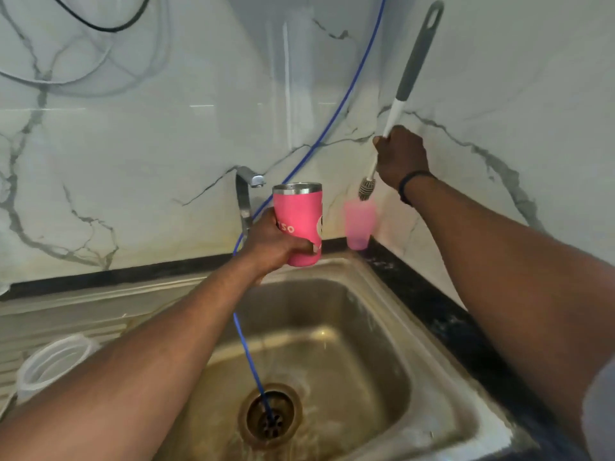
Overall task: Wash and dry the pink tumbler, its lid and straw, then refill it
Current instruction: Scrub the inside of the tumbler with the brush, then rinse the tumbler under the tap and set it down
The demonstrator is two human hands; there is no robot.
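While the left hand (276, 241) grips the pink tumbler (301, 222) upright over the sink (382, 327) and the right hand (401, 154) holds the bottle brush (396, 118) above the small pink cup (359, 224), a careless swing could tip that cup off the counter (449, 321).

We see the pink tumbler (301, 224) upright above the sink's back edge, lid off, its steel rim bare and white lettering partly showing on its side. Our left hand (271, 242) grips its lower half.
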